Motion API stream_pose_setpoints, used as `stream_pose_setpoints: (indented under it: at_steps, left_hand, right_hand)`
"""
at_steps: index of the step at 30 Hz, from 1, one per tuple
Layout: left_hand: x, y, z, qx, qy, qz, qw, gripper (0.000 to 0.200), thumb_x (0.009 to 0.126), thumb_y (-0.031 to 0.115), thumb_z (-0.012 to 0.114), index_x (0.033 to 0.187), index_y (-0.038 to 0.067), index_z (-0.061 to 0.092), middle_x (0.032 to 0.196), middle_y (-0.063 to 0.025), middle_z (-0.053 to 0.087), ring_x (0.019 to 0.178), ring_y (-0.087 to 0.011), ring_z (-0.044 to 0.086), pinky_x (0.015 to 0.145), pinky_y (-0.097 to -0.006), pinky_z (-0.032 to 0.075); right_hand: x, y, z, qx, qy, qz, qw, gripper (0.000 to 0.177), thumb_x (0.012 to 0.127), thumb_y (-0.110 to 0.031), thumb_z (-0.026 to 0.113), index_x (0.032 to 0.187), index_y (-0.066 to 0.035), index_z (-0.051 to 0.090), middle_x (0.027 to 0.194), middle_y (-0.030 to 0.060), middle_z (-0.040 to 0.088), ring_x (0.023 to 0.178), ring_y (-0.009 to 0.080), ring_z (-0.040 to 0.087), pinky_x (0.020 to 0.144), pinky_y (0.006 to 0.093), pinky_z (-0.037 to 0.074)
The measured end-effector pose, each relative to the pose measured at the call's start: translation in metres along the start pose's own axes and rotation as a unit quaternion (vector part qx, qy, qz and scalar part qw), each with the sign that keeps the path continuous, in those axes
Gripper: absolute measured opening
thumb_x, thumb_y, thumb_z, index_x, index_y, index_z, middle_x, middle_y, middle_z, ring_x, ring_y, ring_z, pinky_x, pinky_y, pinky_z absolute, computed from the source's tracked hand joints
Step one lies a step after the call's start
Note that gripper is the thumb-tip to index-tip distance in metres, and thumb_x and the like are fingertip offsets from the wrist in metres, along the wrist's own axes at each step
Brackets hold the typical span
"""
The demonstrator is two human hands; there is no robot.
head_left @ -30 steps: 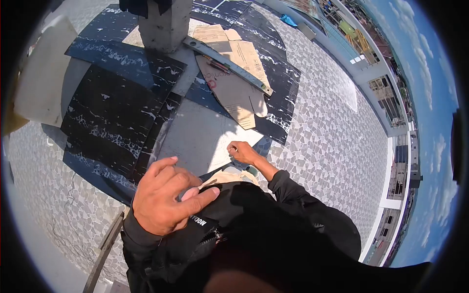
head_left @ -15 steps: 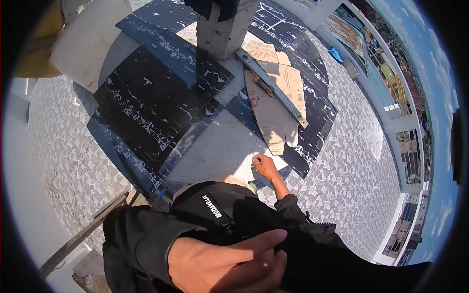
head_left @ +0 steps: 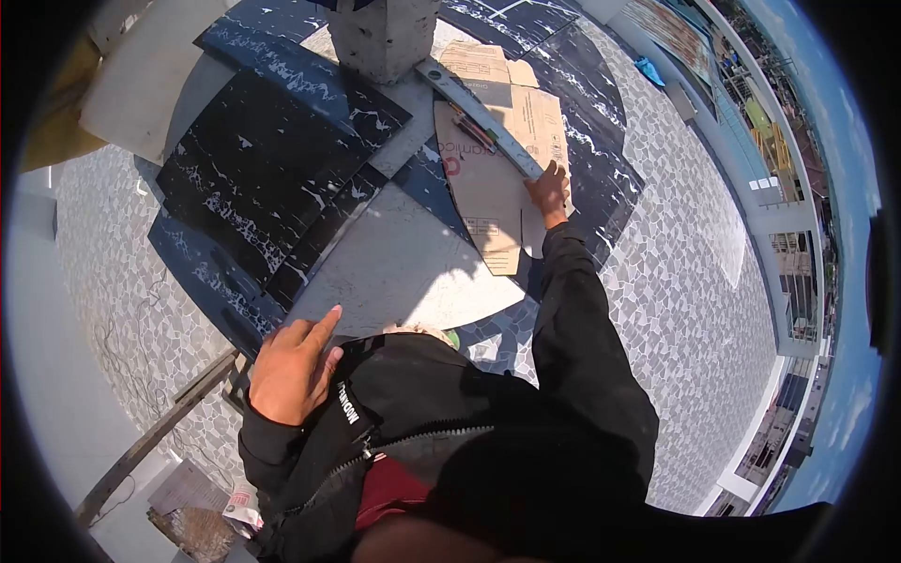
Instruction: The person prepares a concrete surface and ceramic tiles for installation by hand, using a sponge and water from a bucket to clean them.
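The spirit level lies slantwise on the flattened cardboard, its far end near the foot of the concrete post, and the right hand has its fingers closed on the near end. Beside the level, on its left, some pencils rest on the cardboard, which lies over black marbled tiles. The left hand is released, with fingers spread, near the pale board.
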State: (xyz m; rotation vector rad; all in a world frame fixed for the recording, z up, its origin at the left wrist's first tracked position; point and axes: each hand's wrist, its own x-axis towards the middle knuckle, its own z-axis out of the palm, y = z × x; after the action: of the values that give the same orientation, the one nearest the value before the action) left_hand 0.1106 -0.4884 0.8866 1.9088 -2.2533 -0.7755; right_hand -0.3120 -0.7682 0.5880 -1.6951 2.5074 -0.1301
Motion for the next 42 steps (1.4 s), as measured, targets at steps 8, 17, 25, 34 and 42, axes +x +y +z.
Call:
stream_pose_setpoints:
  at_steps: [8, 17, 25, 34, 42]
  left_hand:
    - [-0.042, -0.066, 0.11, -0.192, -0.056, -0.168, 0.965, 0.037, 0.087, 0.024, 0.059, 0.12, 0.006, 0.055, 0.094, -0.0227, 0.063, 0.089, -0.0399, 0.06, 0.077, -0.0429, 0.047]
    - [-0.028, -0.078, 0.124, -0.215, -0.079, -0.125, 0.965, 0.038, 0.091, 0.027, 0.051, 0.123, 0.005, 0.052, 0.107, -0.0231, 0.061, 0.1, -0.0369, 0.059, 0.084, -0.0379, 0.046]
    - [-0.035, -0.137, 0.161, -0.192, -0.071, -0.118, 0.972, 0.036, 0.087, 0.024, 0.055, 0.118, 0.007, 0.056, 0.097, -0.0201, 0.062, 0.092, -0.0367, 0.059, 0.077, -0.0418, 0.046]
    - [-0.055, -0.245, 0.163, -0.268, -0.087, -0.082, 0.956, 0.033, 0.087, 0.025, 0.052, 0.112, 0.005, 0.058, 0.098, -0.019, 0.062, 0.093, -0.0361, 0.059, 0.083, -0.0437, 0.045]
    - [-0.12, -0.453, 0.192, -0.193, -0.242, -0.113, 0.944, 0.028, 0.08, 0.026, 0.05, 0.088, 0.005, 0.066, 0.082, -0.0196, 0.064, 0.08, -0.0389, 0.061, 0.076, -0.0457, 0.048]
  right_hand:
    - [0.01, 0.024, 0.005, -0.026, -0.132, -0.045, 0.99, 0.055, 0.07, -0.037, 0.074, 0.113, -0.006, 0.059, 0.12, 0.017, 0.055, 0.114, 0.0329, 0.051, 0.089, 0.0463, 0.045]
    - [-0.063, -0.011, 0.018, 0.054, -0.094, -0.187, 0.976, 0.049, 0.074, -0.036, 0.069, 0.106, 0.0, 0.058, 0.107, 0.0253, 0.059, 0.096, 0.037, 0.06, 0.079, 0.0438, 0.049]
    - [-0.166, -0.068, 0.028, 0.392, -0.146, -0.121, 0.9, 0.034, 0.088, -0.029, 0.058, 0.074, 0.002, 0.062, 0.056, 0.0065, 0.056, 0.05, 0.0118, 0.052, 0.05, 0.0278, 0.041]
    - [-0.375, -0.21, 0.066, 0.289, -0.475, -0.205, 0.806, 0.023, 0.081, -0.018, 0.06, 0.096, -0.001, 0.065, 0.08, 0.0121, 0.066, 0.073, 0.019, 0.063, 0.068, 0.0302, 0.049]
    - [-0.452, -0.297, 0.088, 0.255, -0.519, -0.124, 0.806, 0.023, 0.082, -0.021, 0.06, 0.093, -0.001, 0.065, 0.077, 0.0112, 0.066, 0.071, 0.0195, 0.063, 0.066, 0.0314, 0.048]
